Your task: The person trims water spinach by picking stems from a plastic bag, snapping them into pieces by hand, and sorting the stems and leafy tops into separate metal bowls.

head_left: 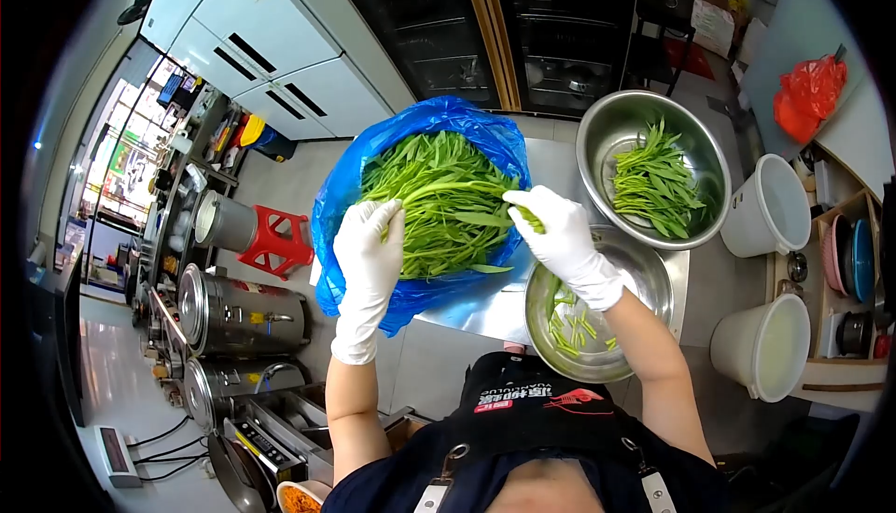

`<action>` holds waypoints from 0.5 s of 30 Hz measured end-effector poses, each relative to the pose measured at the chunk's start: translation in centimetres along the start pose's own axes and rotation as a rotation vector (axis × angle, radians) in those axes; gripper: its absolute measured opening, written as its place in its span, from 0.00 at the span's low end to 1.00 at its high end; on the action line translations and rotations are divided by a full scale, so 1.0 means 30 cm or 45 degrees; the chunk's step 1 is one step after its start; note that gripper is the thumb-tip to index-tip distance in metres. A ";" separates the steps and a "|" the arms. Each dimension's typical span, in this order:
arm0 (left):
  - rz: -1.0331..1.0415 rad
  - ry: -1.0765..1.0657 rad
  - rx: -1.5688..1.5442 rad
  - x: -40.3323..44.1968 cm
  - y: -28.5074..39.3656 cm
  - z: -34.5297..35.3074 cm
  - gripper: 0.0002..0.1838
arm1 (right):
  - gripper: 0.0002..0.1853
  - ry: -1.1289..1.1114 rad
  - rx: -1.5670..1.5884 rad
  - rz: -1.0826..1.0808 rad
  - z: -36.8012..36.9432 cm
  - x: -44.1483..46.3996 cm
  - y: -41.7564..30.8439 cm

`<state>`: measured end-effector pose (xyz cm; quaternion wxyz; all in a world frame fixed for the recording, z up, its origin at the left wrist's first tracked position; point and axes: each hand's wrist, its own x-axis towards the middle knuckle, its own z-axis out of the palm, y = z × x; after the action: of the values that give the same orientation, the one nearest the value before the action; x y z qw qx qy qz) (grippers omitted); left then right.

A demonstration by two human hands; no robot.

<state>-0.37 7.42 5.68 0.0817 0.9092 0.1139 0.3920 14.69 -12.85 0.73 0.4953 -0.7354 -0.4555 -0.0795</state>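
Observation:
A blue plastic bag stands open on a metal table, full of long-stemmed leafy greens that look like water spinach. Over the bag's left side, my left hand, in a white glove, pinches a water spinach stalk between thumb and fingers. My right hand, gloved too, is closed around water spinach stems at the bag's right edge; a bit of green shows beneath its fingers. Below it sits a steel basin with short cut stem pieces. Another steel bowl holds a bunch of water spinach.
The metal table carries the bag and basins. Two white buckets stand on the right. At left are a red stool with a metal pot on it and large steel pots. A white refrigerator stands behind.

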 end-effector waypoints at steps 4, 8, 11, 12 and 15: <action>0.001 -0.014 -0.086 -0.022 0.052 -0.017 0.07 | 0.12 0.149 -0.197 -0.139 0.047 0.008 0.007; -0.066 -0.048 -0.198 -0.046 0.066 -0.019 0.08 | 0.10 0.162 -0.221 -0.159 0.061 0.001 0.017; -0.061 -0.064 -0.130 -0.067 0.064 0.001 0.07 | 0.08 0.106 0.012 0.045 0.049 -0.011 0.026; -0.063 -0.077 -0.120 -0.077 0.062 0.011 0.07 | 0.07 0.078 0.141 0.170 0.045 -0.014 0.045; -0.053 -0.134 -0.107 -0.113 0.077 0.056 0.06 | 0.07 -0.124 0.731 0.768 0.021 -0.019 0.135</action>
<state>-1.06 4.17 2.73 0.1339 0.9218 0.1118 0.3463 17.17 -13.06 -2.58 0.6591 -0.6709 -0.2461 0.2342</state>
